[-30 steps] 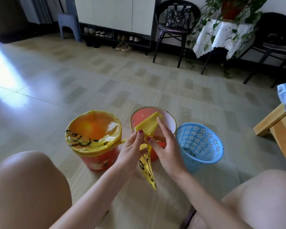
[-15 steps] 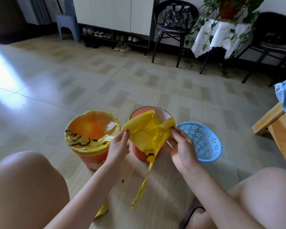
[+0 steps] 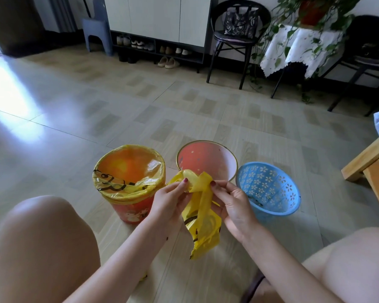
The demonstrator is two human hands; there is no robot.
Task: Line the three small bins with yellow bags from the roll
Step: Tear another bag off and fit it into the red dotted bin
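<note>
**Bag two, still not in the bin**

On the floor in front of the knees, three bins are sitting in a row. The left bin (image 3: 129, 184) is wearing its yellow liner already; the middle bin (image 3: 206, 159) and blue basket (image 3: 269, 189) are bare. Both hands are holding a crumpled bag (image 3: 202, 217) just before the middle bin, left hand (image 3: 170, 202) and right hand (image 3: 234, 206) each pinching its top edge with thumb and fingers, the rest hanging down.

Top centre: white cabinet (image 3: 160, 16) w/ shoe shelf (image 3: 153, 48) below. Upper left: grey plastic stool (image 3: 97, 31). Upper right: black chair (image 3: 239, 38) w/ patterned bag (image 3: 241, 22); side table w/ white lace cloth (image 3: 298, 47), potted vine (image 3: 311, 9). Right edge: wooden bench (image 3: 372, 169).
</note>
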